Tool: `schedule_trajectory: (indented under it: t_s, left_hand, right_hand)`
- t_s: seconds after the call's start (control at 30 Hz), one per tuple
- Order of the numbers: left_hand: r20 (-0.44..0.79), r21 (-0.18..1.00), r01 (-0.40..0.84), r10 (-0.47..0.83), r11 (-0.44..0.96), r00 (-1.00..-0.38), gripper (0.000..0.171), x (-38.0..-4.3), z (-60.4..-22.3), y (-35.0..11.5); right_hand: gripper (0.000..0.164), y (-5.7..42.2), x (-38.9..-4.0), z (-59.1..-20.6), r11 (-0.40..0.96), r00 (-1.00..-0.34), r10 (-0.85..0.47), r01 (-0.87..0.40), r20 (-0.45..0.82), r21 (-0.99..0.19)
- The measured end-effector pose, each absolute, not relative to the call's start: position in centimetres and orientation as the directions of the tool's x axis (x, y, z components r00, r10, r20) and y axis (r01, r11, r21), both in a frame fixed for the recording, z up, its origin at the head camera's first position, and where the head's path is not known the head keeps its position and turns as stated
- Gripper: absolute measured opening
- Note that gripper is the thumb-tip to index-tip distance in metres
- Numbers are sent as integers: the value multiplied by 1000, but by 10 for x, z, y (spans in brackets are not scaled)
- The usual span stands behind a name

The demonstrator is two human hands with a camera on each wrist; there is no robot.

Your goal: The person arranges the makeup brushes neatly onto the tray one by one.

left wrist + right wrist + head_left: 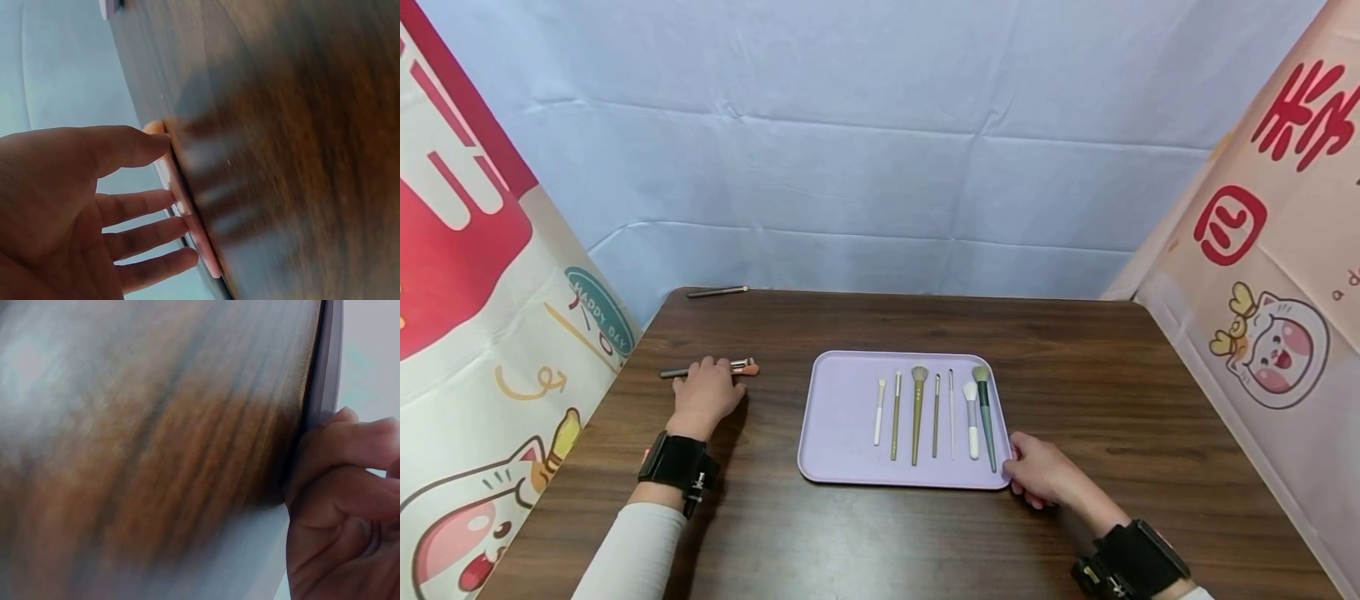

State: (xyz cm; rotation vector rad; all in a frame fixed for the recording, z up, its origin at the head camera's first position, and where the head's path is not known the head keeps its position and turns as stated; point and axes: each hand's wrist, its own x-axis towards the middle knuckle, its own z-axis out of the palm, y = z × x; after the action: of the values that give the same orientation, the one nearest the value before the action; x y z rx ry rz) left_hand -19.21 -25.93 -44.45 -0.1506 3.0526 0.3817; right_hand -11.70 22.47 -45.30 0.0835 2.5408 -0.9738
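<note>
My left hand (707, 392) is over makeup brushes on the table's left side, with a dark-handled brush (673, 373) and an orange-pink brush (750, 370) partly hidden under it. In the left wrist view its fingers are extended, and thumb and fingertips reach the pink brush (201, 240). My right hand (1037, 471) holds the near right corner of a lilac tray (838, 417), thumb at the rim and the other fingers curled. Several makeup brushes lie side by side on the tray, among them a green-handled one (987, 425) and a thick olive one (917, 408).
Another dark brush (718, 292) lies at the far left edge of the brown wooden table (880, 542). A pale blue cloth (865, 167) hangs behind it. Printed cloths flank the table, one on the left (497, 350) and one on the right (1247, 400).
</note>
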Motion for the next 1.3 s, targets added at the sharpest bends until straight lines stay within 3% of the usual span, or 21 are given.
schedule_trajectory:
  t_s: [0.2, 0.43, 0.63, 1.3]
  left_hand:
    - [-36, 197, -55, -49, 979, -998, 24, -191, -445, -262]
    - [-33, 198, -7, 0, 980, -999, 14, -192, -447, -267]
    - [-90, 240, -29, -7, 970, -996, 15, -193, -443, -269]
    - [-36, 198, -44, -37, 979, -999, 20, -191, -428, -242]
  right_hand:
    - [9, 225, -117, -453, 754, -910, -93, 201, -404, -626]
    - [10, 225, -115, -453, 760, -920, -119, 157, -373, -631]
    - [10, 226, -116, -452, 763, -920, -120, 155, -374, -627]
    - [8, 225, -117, -451, 764, -915, -120, 163, -386, -625]
